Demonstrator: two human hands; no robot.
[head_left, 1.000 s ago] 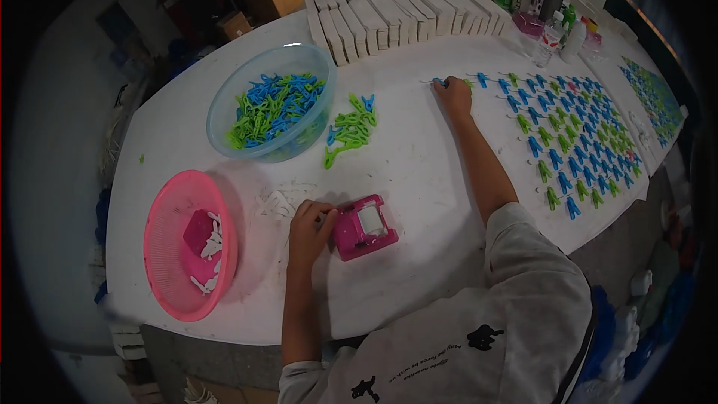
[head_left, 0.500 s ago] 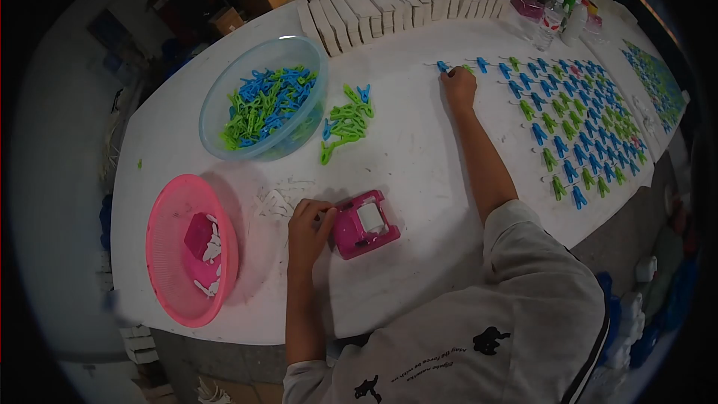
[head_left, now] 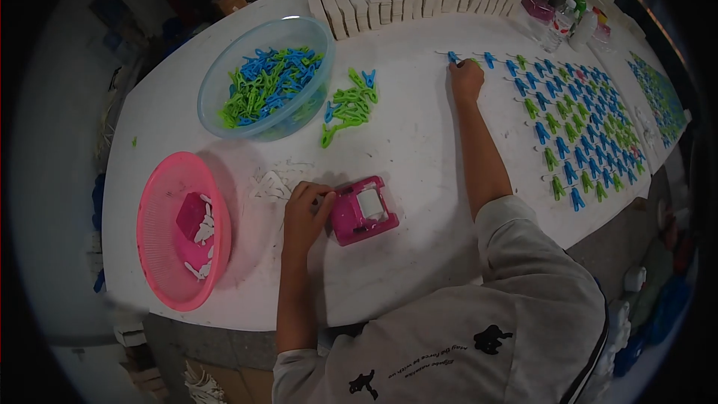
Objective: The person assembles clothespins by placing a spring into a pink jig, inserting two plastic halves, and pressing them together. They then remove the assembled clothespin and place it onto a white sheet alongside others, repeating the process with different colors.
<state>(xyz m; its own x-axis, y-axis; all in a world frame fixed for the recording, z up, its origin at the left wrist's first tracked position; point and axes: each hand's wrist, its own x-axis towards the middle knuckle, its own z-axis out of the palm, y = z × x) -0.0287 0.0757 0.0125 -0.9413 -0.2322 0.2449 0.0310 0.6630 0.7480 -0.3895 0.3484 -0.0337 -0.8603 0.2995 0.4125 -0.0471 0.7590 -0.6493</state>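
Note:
My right hand (head_left: 467, 81) is at the left end of the top row of laid-out clips, fingers closed on the lower end of a blue clothes peg (head_left: 453, 57). A thin wire sticks out beside that peg. Part of a green peg shows just behind the hand. My left hand (head_left: 305, 213) rests at the left edge of a pink dispenser-like holder (head_left: 345, 218) carrying a white roll (head_left: 370, 204). Its fingers are curled together, and whatever they pinch is hidden. Rows of blue and green pegs (head_left: 571, 144) with wire hooks cover the table's right side.
A clear blue basin (head_left: 207, 93) holds many green and blue pegs, with a loose pile (head_left: 350, 108) beside it. The pink basket (head_left: 153, 254) contains white pieces. White boxes (head_left: 374, 4) line the back; bottles (head_left: 557, 30) stand at the back right.
The view has shifted slightly, so the table things sit a little higher. My right hand stays at the blue peg, and my left hand stays beside the pink holder.

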